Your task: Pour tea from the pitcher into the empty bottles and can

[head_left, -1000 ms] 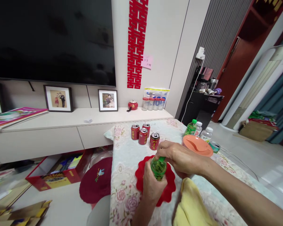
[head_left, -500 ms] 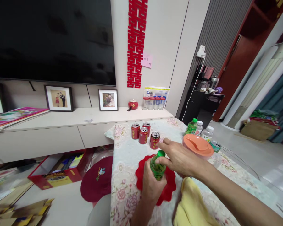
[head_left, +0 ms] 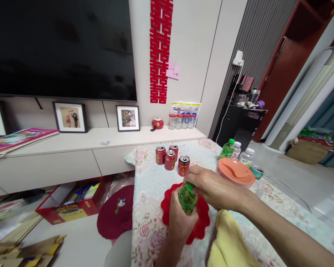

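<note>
My left hand [head_left: 181, 218] is wrapped round the body of a green plastic bottle [head_left: 188, 200], which is held above a red scalloped mat [head_left: 202, 217]. At the top of the bottle, the fingers of my right hand [head_left: 211, 185] close on its green cap [head_left: 189, 186], hiding part of it. Just beyond the hands stands a red drink can [head_left: 183, 165]. Behind it to the left are more red cans [head_left: 170, 160], grouped close together. A yellow cloth [head_left: 229, 241] lies crumpled below my right forearm.
On the table's right side sit an orange-lidded bowl [head_left: 236, 171], another green bottle [head_left: 227, 149], white-capped bottles [head_left: 246, 156] and a green can [head_left: 256, 171]. A maroon round stool [head_left: 115, 213] stands left of the flowered tablecloth [head_left: 144, 200]. Jars [head_left: 179, 121] line the white cabinet behind.
My right hand has come down from beside the bottle's top onto the green cap, its fingers now closed round it. The left hand keeps its hold on the bottle.
</note>
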